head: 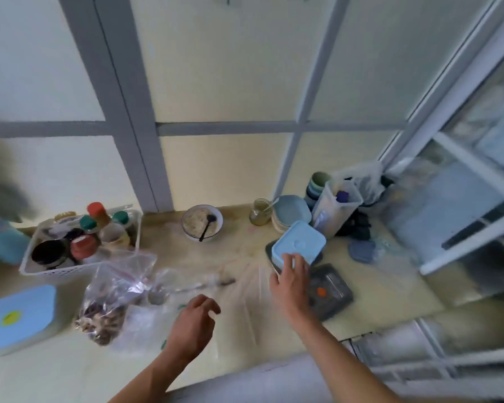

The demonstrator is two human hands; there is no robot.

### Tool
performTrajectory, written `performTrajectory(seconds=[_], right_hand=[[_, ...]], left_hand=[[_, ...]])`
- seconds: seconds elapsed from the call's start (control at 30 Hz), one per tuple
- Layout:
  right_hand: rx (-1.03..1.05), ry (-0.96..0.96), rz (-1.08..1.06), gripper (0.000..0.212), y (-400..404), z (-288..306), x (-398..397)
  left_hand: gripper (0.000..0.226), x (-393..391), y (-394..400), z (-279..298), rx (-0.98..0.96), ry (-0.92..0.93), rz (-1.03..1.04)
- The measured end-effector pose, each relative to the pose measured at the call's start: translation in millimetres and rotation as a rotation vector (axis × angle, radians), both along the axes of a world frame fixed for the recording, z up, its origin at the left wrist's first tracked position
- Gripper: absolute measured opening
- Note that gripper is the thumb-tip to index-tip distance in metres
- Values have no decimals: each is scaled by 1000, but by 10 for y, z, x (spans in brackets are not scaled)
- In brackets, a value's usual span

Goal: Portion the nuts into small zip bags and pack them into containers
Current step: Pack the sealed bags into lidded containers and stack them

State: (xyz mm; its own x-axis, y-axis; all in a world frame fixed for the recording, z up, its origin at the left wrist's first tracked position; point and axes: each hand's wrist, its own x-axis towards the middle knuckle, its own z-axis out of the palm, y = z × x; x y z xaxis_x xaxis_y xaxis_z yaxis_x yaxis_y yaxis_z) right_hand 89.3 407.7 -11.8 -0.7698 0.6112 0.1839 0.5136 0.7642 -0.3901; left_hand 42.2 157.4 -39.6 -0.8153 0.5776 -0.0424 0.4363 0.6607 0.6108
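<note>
A large clear zip bag of mixed nuts (108, 303) lies on the counter at the left. Empty small zip bags (245, 289) are spread flat across the middle, with a metal spoon (157, 296) lying among them. A square container with a light blue lid (300, 241) stands on a dark kitchen scale (332, 289) to the right. My right hand (290, 279) grips the near edge of that container, fingers on the lid. My left hand (195, 321) hovers over the bags with loosely curled fingers and holds nothing.
A white basket of jars and bottles (79, 242) stands at the back left. A bowl of oats with a black spoon (202, 222), a glass jar (261, 212), stacked plates (291, 210) and a tall clear canister (336, 210) line the back. A blue-lidded box (15, 315) sits far left.
</note>
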Motion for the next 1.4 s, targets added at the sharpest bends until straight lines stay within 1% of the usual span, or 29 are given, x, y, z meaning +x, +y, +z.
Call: performTrajectory(seconds=[0.07, 0.1, 0.13, 0.2, 0.27, 0.3, 0.33, 0.37, 0.4, 0.43, 0.5, 0.57, 0.6, 0.67, 0.73, 0.77, 0.8, 0.87, 0.9, 0.93, 1.0, 1.03, 1.1, 1.17, 1.2, 1.23, 1.3, 1.33, 1.4], right_hand=[[60, 1, -61, 60, 368, -31, 101], [26, 5, -92, 67, 496, -24, 112], [-62, 36, -143, 72, 590, 2, 95], [-432, 114, -345, 82, 799, -130, -26], [-829, 76, -502, 92, 967, -267, -117], [-970, 37, -511, 91, 1014, -340, -116], [-1096, 35, -490, 80, 1027, -366, -93], [-1195, 63, -463, 64, 1024, -366, -73], [-1245, 94, -427, 47, 997, -316, -55], [-1272, 125, -391, 34, 961, -251, -42], [-1320, 141, -326, 18, 895, -158, -22], [-1347, 97, -234, 12, 793, -118, 5], [-1361, 46, -174, 12, 740, -107, 35], [-1415, -76, -44, 14, 675, -50, 101], [-1383, -174, 23, 19, 735, 10, 148], [-1273, -173, 2, 23, 805, -1, 167], [-1064, -154, -71, 24, 907, -34, 184], [-595, -100, -292, 26, 1171, -157, 235], [-445, -143, -374, 37, 1302, -238, 289], [-402, -234, -424, 55, 1419, -306, 349], [-431, -456, -436, 88, 1560, -340, 445], [-440, -527, -425, 97, 1616, -377, 489], [-525, -583, -454, 109, 1701, -444, 524], [-743, -552, -458, 123, 1807, -678, 578], [-837, -552, -424, 124, 1813, -759, 617], [-916, -502, -401, 115, 1806, -825, 654], [-1065, -408, -375, 69, 1686, -775, 742], [-1122, -398, -329, 55, 1587, -683, 748], [-1180, -356, -242, 53, 1464, -592, 736]], left_hand=[[35, 75, 272, -9, -8, -53, -52], [35, 95, 378, -24, -4, -95, -70], [34, 104, 465, -54, 3, -146, -73], [31, 89, 608, -92, 10, -241, -37], [31, 55, 713, -116, -13, -319, 6], [30, 38, 765, -114, -38, -358, 19], [26, 21, 819, -115, -49, -405, 39], [23, -3, 880, -89, -46, -464, 81], [27, -36, 944, -64, -14, -536, 137], [41, -69, 1008, -24, 42, -625, 198], [70, -136, 1137, 22, 185, -835, 283], [93, -199, 1269, 48, 348, -1035, 335], [99, -226, 1334, 55, 432, -1112, 366], [90, -268, 1436, 55, 578, -1169, 413], [69, -264, 1494, 64, 664, -1123, 492], [63, -254, 1495, 76, 673, -1107, 539], [60, -242, 1478, 85, 666, -1109, 569], [59, -208, 1385, 101, 638, -1117, 566], [59, -190, 1326, 110, 631, -1124, 557], [58, -178, 1259, 110, 631, -1135, 556], [54, -163, 1125, 84, 624, -1151, 563], [48, -153, 1069, 68, 620, -1162, 573], [35, -133, 952, 3, 605, -1179, 596], [33, -105, 839, -58, 584, -1147, 629], [33, -99, 791, -72, 584, -1112, 653], [33, -101, 750, -70, 611, -1074, 682], [32, -128, 666, -80, 698, -1014, 756], [33, -148, 626, -68, 738, -994, 789], [32, -192, 526, -46, 800, -953, 828]])
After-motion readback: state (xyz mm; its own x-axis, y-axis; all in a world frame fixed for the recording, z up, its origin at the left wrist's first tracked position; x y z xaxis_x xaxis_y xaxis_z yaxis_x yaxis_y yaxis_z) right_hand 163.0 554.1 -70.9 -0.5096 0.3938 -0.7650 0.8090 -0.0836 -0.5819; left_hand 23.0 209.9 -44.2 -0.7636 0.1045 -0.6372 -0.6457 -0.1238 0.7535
